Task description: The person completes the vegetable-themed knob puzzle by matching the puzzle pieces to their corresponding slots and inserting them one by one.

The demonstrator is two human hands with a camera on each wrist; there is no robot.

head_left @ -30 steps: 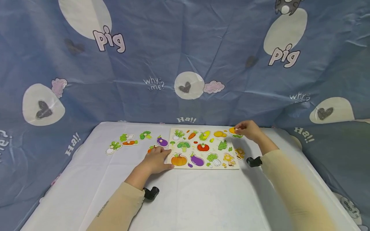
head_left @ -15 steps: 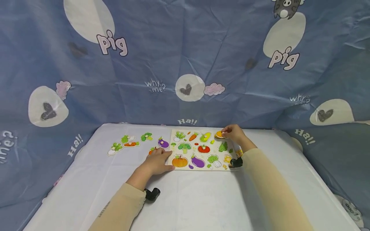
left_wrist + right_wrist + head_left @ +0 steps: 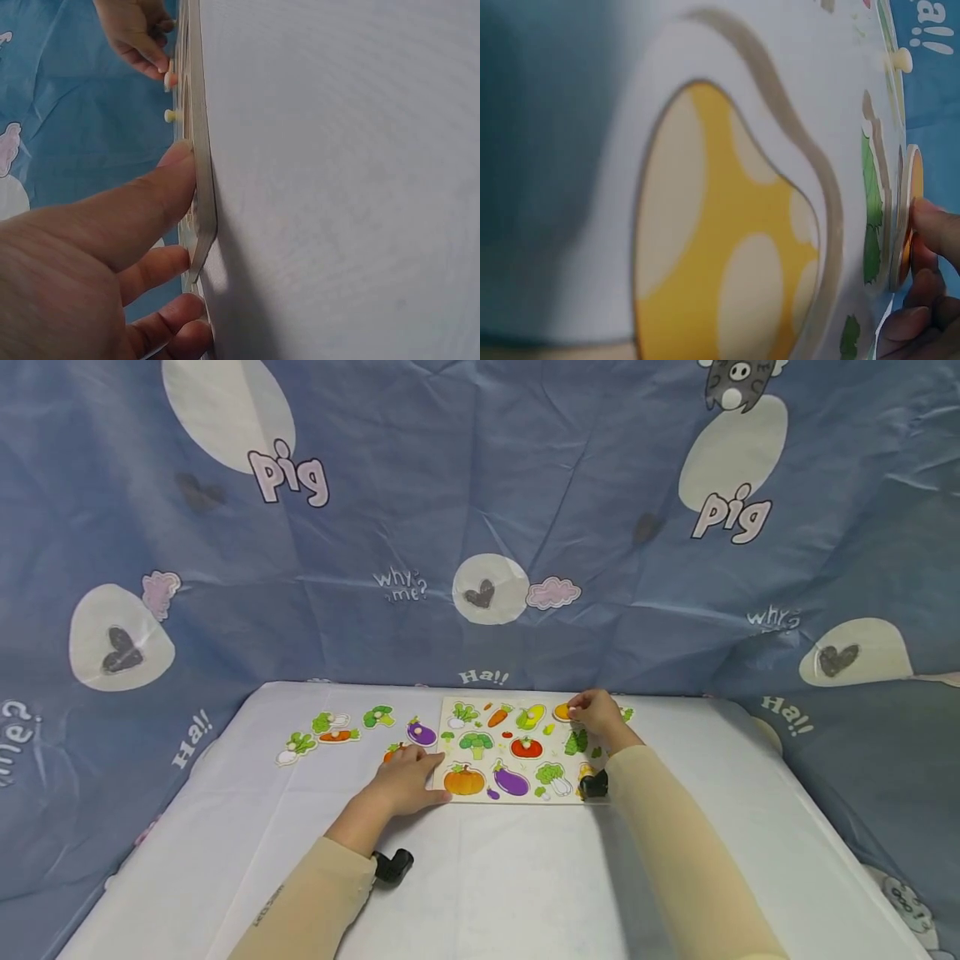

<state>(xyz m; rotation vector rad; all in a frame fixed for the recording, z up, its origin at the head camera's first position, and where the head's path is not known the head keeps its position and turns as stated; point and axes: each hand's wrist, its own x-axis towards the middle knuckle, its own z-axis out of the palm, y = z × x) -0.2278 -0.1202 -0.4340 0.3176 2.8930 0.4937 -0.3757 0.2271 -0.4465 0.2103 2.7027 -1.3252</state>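
A vegetable puzzle board [image 3: 480,795] lies on the white table. My left hand [image 3: 401,781] rests at its left front corner; in the left wrist view the thumb [image 3: 161,184] presses the board's edge while the other fingers stay beside the corner. At the board's far right, my right hand [image 3: 600,714] pinches an orange-yellow oval puzzle piece [image 3: 561,713] over the potato picture. The right wrist view shows this piece [image 3: 917,176] nearly edge-on, close over the board. A knob shows on the tomato piece [image 3: 526,747]. My right sleeve partly covers the mushroom picture.
Left of the board lie loose pieces: an eggplant [image 3: 422,732], a broccoli [image 3: 378,716], a carrot [image 3: 339,736], a cabbage [image 3: 330,721] and a radish [image 3: 296,748]. A pumpkin piece [image 3: 393,750] is partly behind my left hand. Behind the table hangs a blue printed cloth [image 3: 360,635].
My right hand has moved left with the orange-yellow piece, from beyond the board's far right corner to over the potato picture. My left hand has stayed at the board's corner.
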